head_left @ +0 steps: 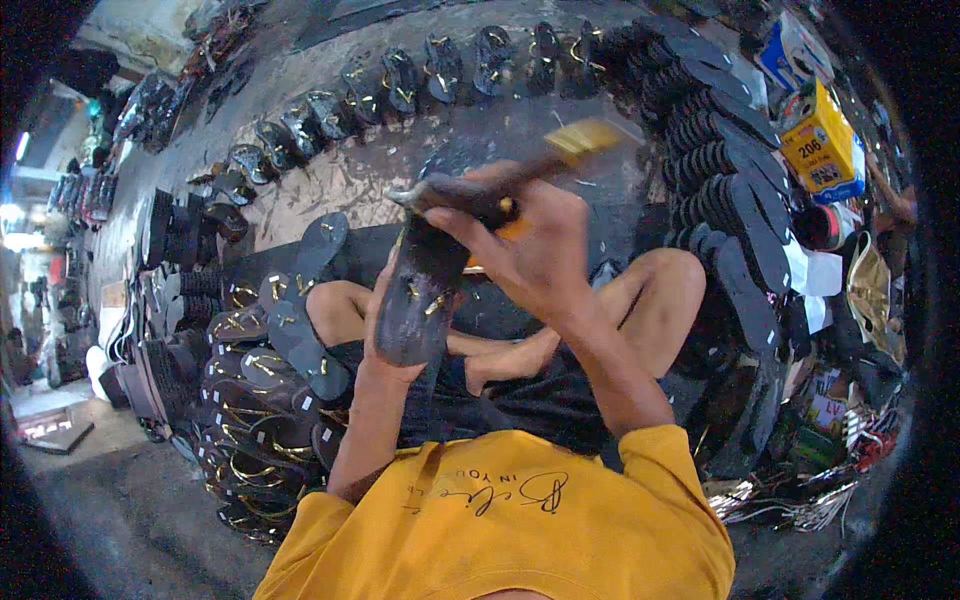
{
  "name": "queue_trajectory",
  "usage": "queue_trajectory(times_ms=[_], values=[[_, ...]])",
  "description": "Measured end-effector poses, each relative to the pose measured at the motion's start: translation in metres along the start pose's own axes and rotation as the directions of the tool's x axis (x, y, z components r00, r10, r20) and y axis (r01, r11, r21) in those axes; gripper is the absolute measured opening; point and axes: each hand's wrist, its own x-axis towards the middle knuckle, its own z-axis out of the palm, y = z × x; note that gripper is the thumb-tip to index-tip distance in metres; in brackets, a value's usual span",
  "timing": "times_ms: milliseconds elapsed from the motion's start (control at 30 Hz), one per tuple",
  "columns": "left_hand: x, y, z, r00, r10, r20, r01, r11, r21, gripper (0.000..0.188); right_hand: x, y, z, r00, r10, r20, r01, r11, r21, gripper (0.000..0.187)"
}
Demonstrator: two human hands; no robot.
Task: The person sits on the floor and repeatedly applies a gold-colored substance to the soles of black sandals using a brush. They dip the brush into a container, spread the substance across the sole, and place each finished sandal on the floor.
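My left hand (391, 373) holds a dark sandal sole (415, 315) from beneath and along its edge, in front of my crossed legs. Small gold-coloured pieces show on the sole's surface. In my right hand (545, 240) is a dark-shafted hand tool (525, 180), gripped just above the sole's far end. This tool has a pale metal tip on the left and a yellow end smeared by motion on the right; its exact kind is unclear. Whether the tip touches the sole cannot be made out. Something orange partly shows behind my right hand.
Sandals with gold trim (400, 80) stand in an arc at the far side. Stacks of dark soles (725, 150) rise on the right beside a yellow box (820, 140). A pile of finished-looking sandals (250, 410) lies at the left, near loose soles (305, 345).
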Motion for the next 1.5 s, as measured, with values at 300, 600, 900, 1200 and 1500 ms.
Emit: queue_trajectory(times_ms=[300, 600, 900, 1200, 1500], values=[[0.025, -0.004, -0.033, 0.989, 0.110, -0.098, -0.102, 0.991, 0.082, 0.049, -0.042, -0.015, 0.016, 0.988, 0.151, -0.018, -0.134, 0.922, 0.364, 0.024], [0.018, -0.023, -0.012, 0.970, 0.217, 0.113, -0.221, 0.975, 0.029, 0.047, -0.058, 0.006, 0.038, 0.951, -0.227, -0.211, 0.258, 0.957, 0.133, 0.027], [0.014, -0.013, -0.008, 0.983, 0.129, 0.129, -0.118, 0.989, -0.091, 0.050, -0.024, 0.031, 0.005, 0.957, -0.120, -0.263, 0.120, 0.993, -0.014, 0.019], [0.038, -0.013, -0.017, 0.865, 0.483, 0.135, -0.384, 0.464, 0.799, 0.058, -0.081, -0.008, -0.003, 0.910, -0.205, 0.361, 0.267, 0.955, -0.130, 0.022], [0.011, -0.024, -0.044, 0.961, -0.061, 0.270, 0.063, 0.998, 0.004, 0.064, 0.054, 0.034, -0.047, 0.890, -0.260, -0.375, 0.168, 0.951, -0.261, 0.024]])
